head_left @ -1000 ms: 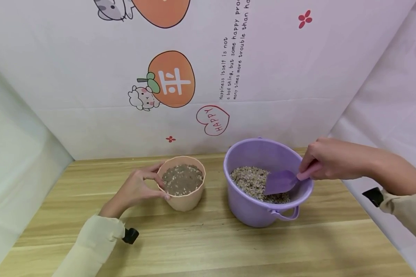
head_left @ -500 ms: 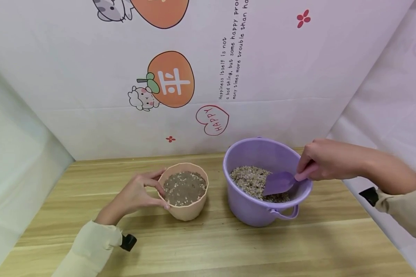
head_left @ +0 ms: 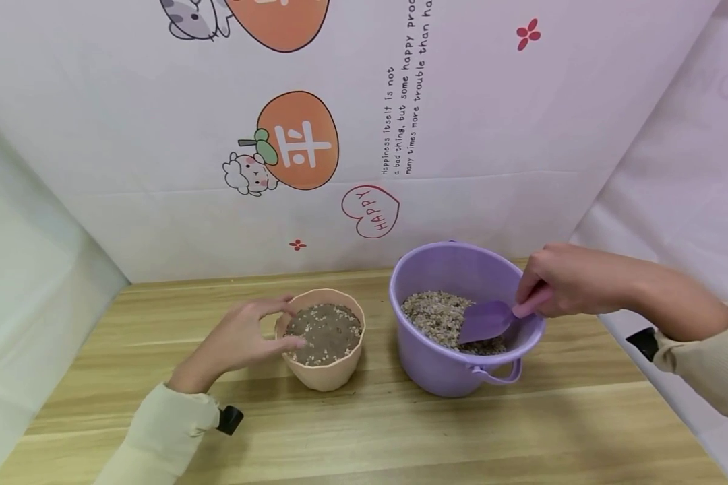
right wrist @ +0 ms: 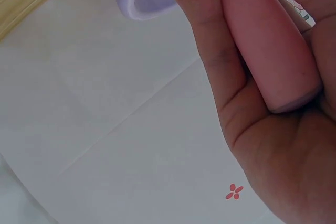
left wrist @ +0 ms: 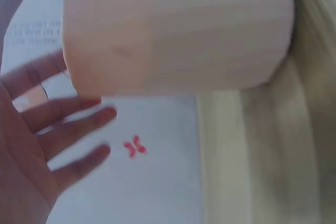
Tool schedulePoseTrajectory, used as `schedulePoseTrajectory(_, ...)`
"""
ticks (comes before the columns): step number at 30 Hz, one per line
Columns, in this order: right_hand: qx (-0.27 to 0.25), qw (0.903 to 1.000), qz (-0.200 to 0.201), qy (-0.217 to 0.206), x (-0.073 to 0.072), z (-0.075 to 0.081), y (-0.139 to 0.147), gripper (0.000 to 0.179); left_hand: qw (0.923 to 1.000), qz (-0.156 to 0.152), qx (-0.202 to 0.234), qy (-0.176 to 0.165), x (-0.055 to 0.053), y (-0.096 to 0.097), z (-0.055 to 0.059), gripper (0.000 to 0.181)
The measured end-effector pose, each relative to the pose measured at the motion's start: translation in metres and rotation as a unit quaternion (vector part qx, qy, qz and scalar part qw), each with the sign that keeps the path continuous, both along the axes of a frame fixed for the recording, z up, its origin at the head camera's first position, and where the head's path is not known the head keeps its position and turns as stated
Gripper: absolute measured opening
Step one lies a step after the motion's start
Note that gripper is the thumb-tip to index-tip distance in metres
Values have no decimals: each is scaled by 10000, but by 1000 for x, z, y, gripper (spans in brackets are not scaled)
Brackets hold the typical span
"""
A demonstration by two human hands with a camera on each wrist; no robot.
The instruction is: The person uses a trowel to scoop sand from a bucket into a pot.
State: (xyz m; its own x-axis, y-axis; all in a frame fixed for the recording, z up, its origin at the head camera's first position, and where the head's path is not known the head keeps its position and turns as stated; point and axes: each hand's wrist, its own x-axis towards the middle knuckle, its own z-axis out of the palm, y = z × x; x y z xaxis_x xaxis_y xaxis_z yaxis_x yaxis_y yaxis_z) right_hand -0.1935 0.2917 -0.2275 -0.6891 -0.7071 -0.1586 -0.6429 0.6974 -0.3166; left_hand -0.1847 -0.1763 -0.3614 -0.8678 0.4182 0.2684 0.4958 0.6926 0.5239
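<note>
A peach plastic pot (head_left: 324, 378), filled with grey-brown soil (head_left: 327, 335) dotted with pale grains, stands left of centre in the head view. My left hand (head_left: 243, 340) is at its left side, thumb and index finger reaching over the rim. In the left wrist view the fingers (left wrist: 73, 135) are spread and fairly straight beside the pot wall (left wrist: 173, 40). My right hand (head_left: 573, 279) grips the pink handle (right wrist: 273, 51) of a small purple shovel (head_left: 484, 322). Its blade rests on coarse gravel (head_left: 433, 320) inside a purple bucket (head_left: 433, 367).
The bucket's carry handle (head_left: 503, 378) hangs at its front. Both containers are on a wood-grain table (head_left: 352, 444), near a printed white backdrop (head_left: 479, 215) behind. White cloth (head_left: 24, 269) closes off the left side, and more hangs on the right.
The pot has come slightly nearer to me. My left hand has loosened from its rim, the thumb now over the soil. My right hand and the shovel have hardly moved.
</note>
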Motion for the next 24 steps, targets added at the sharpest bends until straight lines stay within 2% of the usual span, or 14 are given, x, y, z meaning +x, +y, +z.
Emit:
schedulePoseTrajectory(2,10,10000,22,-6,0,0,0,10,9994,70,-286,199,0,12,6,52)
schedulePoseTrajectory(4,42,10000,32,-15,0,0,-1,12,9984,-53,-400,399,-1,24,13,52)
schedulePoseTrajectory(9,126,9998,112,82,0,1,-5,17,9953,-611,-221,721,0,50,28,42)
schedulePoseTrajectory(13,145,9997,158,102,0,1,-6,19,9935,-703,-274,847,1,63,33,42)
schedulePoseTrajectory(16,169,9998,121,77,0,1,-6,19,9923,-804,-298,895,1,71,35,42)
schedulePoseTrajectory(20,233,9997,12,34,1,0,-6,19,9911,-1068,-211,761,0,84,38,45)
schedulePoseTrajectory(24,279,9996,8,25,1,0,-6,20,9923,-965,-457,627,1,97,43,54)
